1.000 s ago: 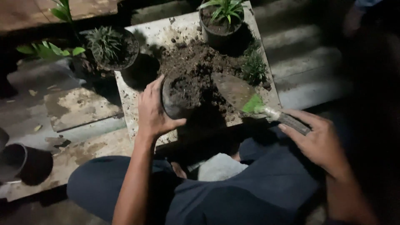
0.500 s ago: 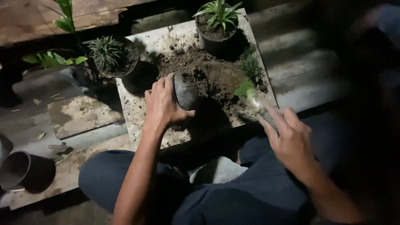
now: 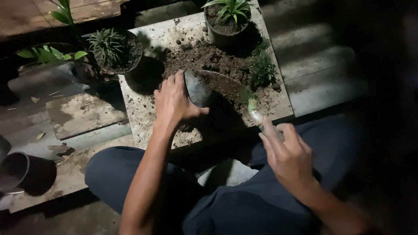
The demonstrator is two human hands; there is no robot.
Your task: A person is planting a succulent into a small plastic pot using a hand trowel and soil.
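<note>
while the left hand (image 3: 174, 102) keeps its grip on the black pot (image 3: 198, 89), fingers curled over the rim and thumb under the wall, the pot now lies tipped on its side at the near edge of the soil heap (image 3: 204, 58) on the pale slab (image 3: 143, 109); a second ago it sat more upright. right hand (image 3: 287, 154) has drawn back toward the lap, fingers closed round the handle of a trowel (image 3: 257, 114) with a green neck; blade end is blurred. a second ago the blade was in the heap. judgement: one scoop is finished, pot is angled to take soil.

count:
- pots in hand: one
- potted plants: two, a striped-leaf one (image 3: 226, 19) at the slab's far edge, a spiky one (image 3: 111, 50) to the left
- loose small plant (image 3: 263, 69) on the soil: one
- empty dark pot (image 3: 15, 172) far left: one
- trowels: one
</note>
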